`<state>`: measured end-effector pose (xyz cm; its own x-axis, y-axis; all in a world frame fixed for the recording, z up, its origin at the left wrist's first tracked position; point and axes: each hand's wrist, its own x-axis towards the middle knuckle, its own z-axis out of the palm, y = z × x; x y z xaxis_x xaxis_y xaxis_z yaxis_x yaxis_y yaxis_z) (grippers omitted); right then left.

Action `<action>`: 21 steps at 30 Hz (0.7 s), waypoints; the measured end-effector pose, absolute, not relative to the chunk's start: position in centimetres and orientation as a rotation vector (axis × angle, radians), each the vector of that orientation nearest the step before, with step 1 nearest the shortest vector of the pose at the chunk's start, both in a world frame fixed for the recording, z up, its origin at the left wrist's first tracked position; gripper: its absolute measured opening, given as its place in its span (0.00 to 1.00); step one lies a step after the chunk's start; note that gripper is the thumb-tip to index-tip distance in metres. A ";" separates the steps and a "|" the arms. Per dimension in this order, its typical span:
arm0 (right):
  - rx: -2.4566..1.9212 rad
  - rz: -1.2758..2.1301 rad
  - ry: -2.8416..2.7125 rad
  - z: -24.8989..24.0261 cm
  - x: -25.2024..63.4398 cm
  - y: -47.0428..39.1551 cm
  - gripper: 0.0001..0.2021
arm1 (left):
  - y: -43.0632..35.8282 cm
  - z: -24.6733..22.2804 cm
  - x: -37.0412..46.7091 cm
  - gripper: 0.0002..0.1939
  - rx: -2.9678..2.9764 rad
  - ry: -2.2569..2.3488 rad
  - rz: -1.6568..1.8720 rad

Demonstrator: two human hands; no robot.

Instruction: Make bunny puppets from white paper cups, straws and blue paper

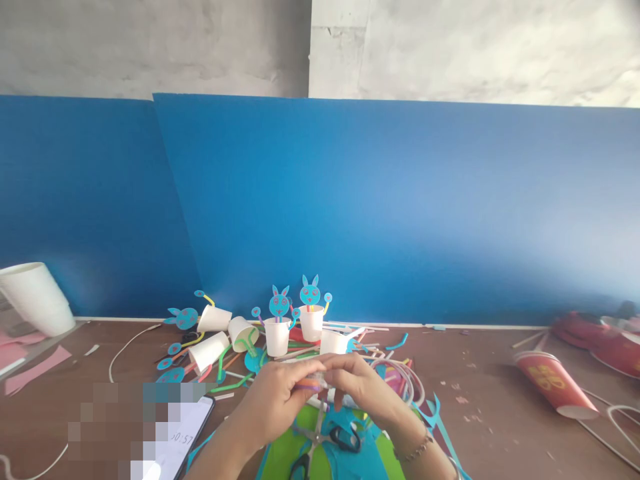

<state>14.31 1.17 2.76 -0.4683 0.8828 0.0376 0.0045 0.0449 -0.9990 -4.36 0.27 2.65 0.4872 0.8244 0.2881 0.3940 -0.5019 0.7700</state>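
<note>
My left hand [286, 393] is closed around orange and purple straws [307, 385], of which only a short stretch shows. Bent and pressed together, the fingers of my right hand [359, 385] meet the left fingertips over a small whitish piece that I cannot make out. Below the hands lie open scissors [318, 437] with black handles, on blue paper [367, 460] and a green sheet [281, 450]. Just behind stand two white paper cups [277, 337] with blue rabbit heads [310, 293] and straw arms. Another white cup [333, 343] is partly hidden by my hands.
Several cups with rabbit parts [209, 351] lie tipped at the left, among loose straws [235, 383]. A phone [187, 433] lies at front left. Stacked white cups [37, 297] lean far left; a red cup [555, 385] lies right. A blue partition [390, 213] borders the table.
</note>
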 end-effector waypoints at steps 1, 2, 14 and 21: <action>-0.920 1.519 -1.605 2.9 14.3 1.1 0.13 | 0.2 2.7 -4.3 0.18 2.095 0.992 0.879; -0.918 1.520 -1.621 3.0 14.3 1.1 0.13 | 0.2 2.7 -4.3 0.17 2.094 0.977 0.882; -0.875 1.476 -1.664 2.8 14.3 1.2 0.18 | 0.4 2.4 -4.3 0.13 2.100 0.939 0.876; -0.913 1.489 -1.627 2.4 14.4 1.4 0.16 | 0.3 2.7 -4.2 0.14 2.046 0.936 0.898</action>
<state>14.42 1.36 2.39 -0.4758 0.8779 0.0541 0.0236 0.0743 -0.9970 -4.19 0.30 2.73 0.4976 0.8161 0.2940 0.3278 -0.4907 0.8073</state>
